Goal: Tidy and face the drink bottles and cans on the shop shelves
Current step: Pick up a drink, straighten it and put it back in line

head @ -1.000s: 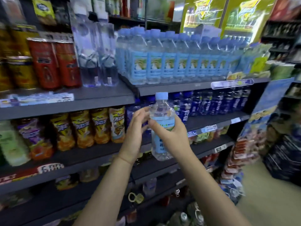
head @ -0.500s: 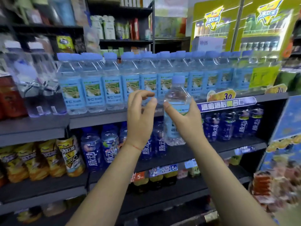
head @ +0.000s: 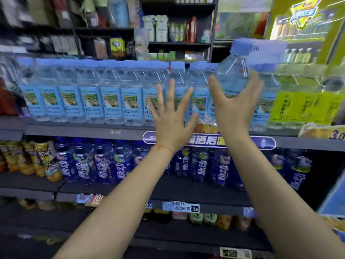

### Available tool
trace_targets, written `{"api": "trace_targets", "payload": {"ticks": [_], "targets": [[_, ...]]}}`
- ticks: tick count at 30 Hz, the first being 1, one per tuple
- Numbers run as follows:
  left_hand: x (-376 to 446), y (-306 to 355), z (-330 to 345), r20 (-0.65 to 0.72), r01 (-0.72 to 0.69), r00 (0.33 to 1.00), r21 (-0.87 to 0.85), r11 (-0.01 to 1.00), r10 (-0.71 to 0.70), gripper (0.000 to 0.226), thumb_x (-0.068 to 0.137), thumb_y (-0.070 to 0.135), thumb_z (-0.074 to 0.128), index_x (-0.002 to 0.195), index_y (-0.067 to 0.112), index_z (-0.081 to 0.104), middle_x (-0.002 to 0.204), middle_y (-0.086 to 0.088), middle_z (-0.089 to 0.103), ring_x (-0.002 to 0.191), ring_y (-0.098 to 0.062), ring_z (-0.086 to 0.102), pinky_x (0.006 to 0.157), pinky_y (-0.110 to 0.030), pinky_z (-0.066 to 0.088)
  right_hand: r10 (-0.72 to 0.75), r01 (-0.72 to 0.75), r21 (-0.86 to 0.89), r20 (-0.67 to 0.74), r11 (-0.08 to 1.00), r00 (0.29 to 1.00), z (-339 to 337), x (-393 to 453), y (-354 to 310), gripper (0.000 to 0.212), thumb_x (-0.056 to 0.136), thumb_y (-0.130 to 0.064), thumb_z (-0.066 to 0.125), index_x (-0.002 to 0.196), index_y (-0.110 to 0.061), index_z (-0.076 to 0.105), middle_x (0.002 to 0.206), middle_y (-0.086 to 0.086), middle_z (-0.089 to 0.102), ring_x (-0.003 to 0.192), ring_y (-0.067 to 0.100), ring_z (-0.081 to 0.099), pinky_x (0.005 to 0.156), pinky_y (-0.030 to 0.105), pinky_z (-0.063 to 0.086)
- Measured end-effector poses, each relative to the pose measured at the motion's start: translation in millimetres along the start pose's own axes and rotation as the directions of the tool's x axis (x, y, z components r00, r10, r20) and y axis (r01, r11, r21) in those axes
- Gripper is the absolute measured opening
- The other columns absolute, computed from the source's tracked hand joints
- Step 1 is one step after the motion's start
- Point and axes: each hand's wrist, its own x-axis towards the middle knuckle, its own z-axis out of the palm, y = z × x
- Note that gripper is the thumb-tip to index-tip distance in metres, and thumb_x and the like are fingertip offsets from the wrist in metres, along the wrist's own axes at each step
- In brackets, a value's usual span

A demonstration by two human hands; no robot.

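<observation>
A clear water bottle with a blue cap was held up at about 1 o'clock by the right hand, thumb on one side, fingers round the other. The left hand was raised just beside it, fingers spread, nothing gripped. A row of matching bottles was lined up on the shelf from 9 to 12 o'clock. Dark blue bottles were ranged on the shelf below, yellow-labelled bottles off at 3 o'clock. Pretty blurry overall.

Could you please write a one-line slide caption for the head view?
Right hand lifts a clear blue-capped water bottle toward its shelf row; left hand open.
</observation>
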Motion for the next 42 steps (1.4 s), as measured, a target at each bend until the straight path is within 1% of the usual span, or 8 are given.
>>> {"api": "trace_targets", "payload": {"ticks": [4, 9, 17, 21, 28, 35, 39, 42], "targets": [[-0.6, 4.3, 14.0, -0.002, -0.012, 1.0, 0.257, 0.966, 0.013, 0.064, 0.093, 0.061, 0.04, 0.153, 0.044, 0.022, 0.165, -0.012, 0.001, 0.151, -0.038, -0.006, 0.113, -0.07, 0.001, -0.044, 0.044, 0.008, -0.003, 0.999, 0.999, 2.5, 27.0, 21.5, 0.087, 0.079, -0.066, 0.066, 0.146, -0.019, 0.036, 0.125, -0.002, 0.031, 0.12, 0.012, 0.03, 0.093, 0.023, 0.027], [-1.2, 5.4, 14.6, 0.008, 0.0, 1.0, 0.291, 0.957, -0.002, 0.067, 0.094, 0.061, 0.04, 0.154, 0.041, 0.018, 0.165, -0.012, -0.003, 0.151, -0.035, -0.008, 0.113, -0.07, 0.003, 0.011, -0.014, 0.016, 0.141, 1.0, 0.99, 11.5, 33.1, 38.2, 0.09, 0.08, -0.062, 0.068, 0.149, -0.017, 0.033, 0.139, 0.007, 0.039, 0.132, 0.021, 0.033, 0.085, 0.015, 0.02], [-0.6, 9.1, 13.3, 0.023, 0.016, 0.999, 0.313, 0.95, -0.025, 0.07, 0.091, 0.058, 0.043, 0.154, 0.039, 0.019, 0.165, -0.011, -0.004, 0.151, -0.033, -0.009, 0.114, -0.068, 0.001, 0.07, -0.023, -0.196, 0.236, 0.98, 0.969, 11.5, 36.9, 50.8, 0.095, 0.077, -0.07, 0.063, 0.149, -0.016, 0.032, 0.146, 0.006, 0.041, 0.134, 0.025, 0.04, 0.082, 0.033, 0.039], [-0.9, 8.2, 13.5, 0.035, 0.019, 0.999, 0.324, 0.946, -0.032, 0.07, 0.091, 0.059, 0.042, 0.154, 0.04, 0.017, 0.165, -0.01, -0.007, 0.151, -0.032, -0.011, 0.114, -0.068, 0.0, 0.075, -0.012, -0.264, 0.227, 0.965, 0.971, 8.5, 29.7, 49.1, 0.097, 0.084, -0.066, 0.06, 0.154, -0.011, 0.02, 0.149, 0.012, 0.038, 0.136, 0.029, 0.038, 0.091, 0.041, 0.046], [-5.9, -5.7, -11.0, 0.138, -0.065, 0.99, 0.188, 0.98, 0.039, 0.068, 0.096, 0.059, 0.04, 0.155, 0.036, 0.015, 0.165, -0.006, -0.008, 0.152, -0.027, -0.011, 0.118, -0.062, 0.002, -0.26, 0.253, -0.168, -0.021, 0.953, 0.965, 13.2, -23.1, 18.4, 0.043, 0.09, -0.021, 0.055, 0.129, -0.004, 0.048, 0.129, 0.015, 0.048, 0.118, 0.027, 0.046, 0.1, 0.036, 0.035], [-48.8, -99.2, -128.3, 0.193, 0.054, 0.979, 0.043, 0.998, -0.061, 0.071, 0.096, 0.051, 0.048, 0.156, 0.036, 0.012, 0.165, 0.0, 0.002, 0.151, -0.022, 0.005, 0.12, -0.047, 0.006, -0.199, 0.215, -0.028, 0.278, 0.976, 0.94, 84.3, -109.2, -56.5, 0.033, 0.093, -0.017, 0.053, 0.124, -0.009, 0.05, 0.116, 0.007, 0.054, 0.105, 0.025, 0.053, 0.089, 0.05, 0.046], [-87.7, -193.0, -221.4, 0.21, 0.196, 0.953, 0.122, 0.973, -0.219, 0.065, 0.095, 0.042, 0.051, 0.153, 0.033, 0.022, 0.157, -0.004, 0.025, 0.14, -0.025, 0.033, 0.11, -0.046, 0.032, -0.085, 0.103, 0.002, 0.589, 0.995, 0.804, 156.7, -190.6, -122.6, 0.047, 0.098, -0.024, 0.052, 0.144, -0.02, 0.041, 0.125, 0.003, 0.056, 0.109, 0.022, 0.056, 0.08, 0.034, 0.043], [-130.6, -282.1, -300.3, 0.267, 0.361, 0.883, 0.141, 0.922, -0.386, 0.041, 0.094, 0.038, 0.053, 0.134, 0.029, 0.051, 0.119, 0.004, 0.059, 0.11, -0.019, 0.059, 0.082, -0.033, 0.048, -0.047, 0.019, 0.046, 0.73, 0.999, 0.681, 215.0, -260.8, -171.1, 0.037, 0.1, -0.024, 0.051, 0.137, -0.02, 0.05, 0.105, -0.003, 0.06, 0.087, 0.01, 0.059, 0.069, 0.025, 0.041]]}}
